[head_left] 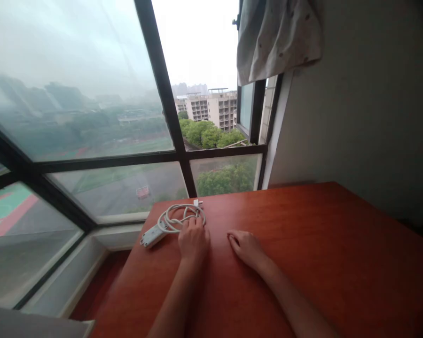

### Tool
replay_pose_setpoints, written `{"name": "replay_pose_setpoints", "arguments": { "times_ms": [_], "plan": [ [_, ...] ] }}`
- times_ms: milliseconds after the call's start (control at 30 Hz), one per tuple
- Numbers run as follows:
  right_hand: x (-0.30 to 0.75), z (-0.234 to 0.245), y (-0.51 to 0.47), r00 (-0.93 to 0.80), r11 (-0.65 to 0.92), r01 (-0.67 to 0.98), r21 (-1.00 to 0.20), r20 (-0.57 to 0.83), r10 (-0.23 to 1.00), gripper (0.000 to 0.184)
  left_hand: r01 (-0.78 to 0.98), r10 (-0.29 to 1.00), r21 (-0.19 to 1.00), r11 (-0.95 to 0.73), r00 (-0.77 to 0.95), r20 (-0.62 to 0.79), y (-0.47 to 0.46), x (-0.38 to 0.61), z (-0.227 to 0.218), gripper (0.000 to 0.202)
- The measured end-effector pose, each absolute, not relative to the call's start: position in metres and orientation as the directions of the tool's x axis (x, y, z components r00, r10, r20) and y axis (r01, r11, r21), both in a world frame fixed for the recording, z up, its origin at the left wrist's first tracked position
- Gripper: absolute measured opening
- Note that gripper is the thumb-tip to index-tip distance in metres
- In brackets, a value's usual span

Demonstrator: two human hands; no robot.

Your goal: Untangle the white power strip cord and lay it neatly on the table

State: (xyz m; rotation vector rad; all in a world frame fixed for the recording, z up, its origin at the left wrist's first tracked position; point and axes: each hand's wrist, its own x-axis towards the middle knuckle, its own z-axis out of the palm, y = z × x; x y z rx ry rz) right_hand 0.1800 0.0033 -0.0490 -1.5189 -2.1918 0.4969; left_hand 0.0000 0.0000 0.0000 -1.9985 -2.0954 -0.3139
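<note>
A white power strip (152, 235) lies near the left edge of the reddish-brown table, with its pale cable (167, 218) loosely coiled beside and partly over it. The white plug (197, 203) rests at the coil's far end. My left hand (193, 238) is at the right side of the coil, its fingers stretched out onto the cable loops and the thumb apart. Its palm side is hidden. To the right, my right hand (246, 246) rests on the bare tabletop, fingers curled in towards the thumb, with nothing visible in it.
The wooden table (303, 234) reaches to the wall (356, 117) on the right. Dark-framed windows (102, 162) stand behind and left of it, one pane swung outward. A spotted curtain (278, 42) hangs above. Past the table's left edge is a lower reddish floor (102, 281).
</note>
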Motion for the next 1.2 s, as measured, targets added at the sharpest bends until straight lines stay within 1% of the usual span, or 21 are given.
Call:
{"name": "replay_pose_setpoints", "arguments": {
  "times_ms": [100, 267, 400, 500, 667, 800, 933, 1067, 1200],
  "plan": [
    [0.18, -0.049, 0.003, -0.314, 0.347, 0.784, -0.515, 0.153, 0.937, 0.029, 0.997, 0.947, -0.013, 0.08, -0.072, 0.314, 0.001, -0.005, 0.003, 0.02],
    [0.181, -0.05, 0.004, -0.313, 0.355, 0.77, -0.53, 0.17, 0.934, 0.027, 0.998, 0.952, 0.0, 0.067, -0.064, 0.298, -0.001, -0.007, 0.002, 0.021],
    [0.181, -0.052, 0.004, -0.308, 0.345, 0.76, -0.55, 0.163, 0.937, 0.028, 0.996, 0.97, 0.021, 0.085, -0.087, 0.227, -0.002, -0.006, 0.002, 0.023],
    [0.181, -0.054, 0.004, -0.304, 0.365, 0.732, -0.576, 0.203, 0.931, 0.03, 0.998, 0.98, 0.032, 0.049, -0.054, 0.193, -0.005, -0.001, 0.0, 0.025],
    [0.185, -0.056, 0.01, -0.285, 0.394, 0.701, -0.595, 0.272, 0.919, 0.032, 0.994, 0.982, 0.079, -0.069, 0.053, 0.181, -0.011, 0.02, -0.008, 0.029],
    [0.195, -0.059, 0.017, -0.198, 0.348, 0.716, -0.605, 0.302, 0.933, 0.033, 0.962, 0.96, 0.123, -0.242, 0.219, 0.174, -0.019, 0.037, -0.01, 0.026],
    [0.202, -0.062, 0.022, -0.087, 0.291, 0.726, -0.623, 0.337, 0.938, 0.034, 0.893, 0.911, 0.189, -0.408, 0.384, 0.152, -0.027, 0.049, -0.007, 0.021],
    [0.206, -0.061, 0.024, -0.08, 0.293, 0.724, -0.624, 0.347, 0.934, 0.034, 0.806, 0.851, 0.272, -0.526, 0.501, 0.16, -0.031, 0.055, -0.004, 0.024],
    [0.21, -0.061, 0.025, -0.041, 0.243, 0.76, -0.603, 0.328, 0.944, 0.035, 0.715, 0.784, 0.329, -0.616, 0.595, 0.174, -0.028, 0.053, -0.006, 0.026]
  ]
}}
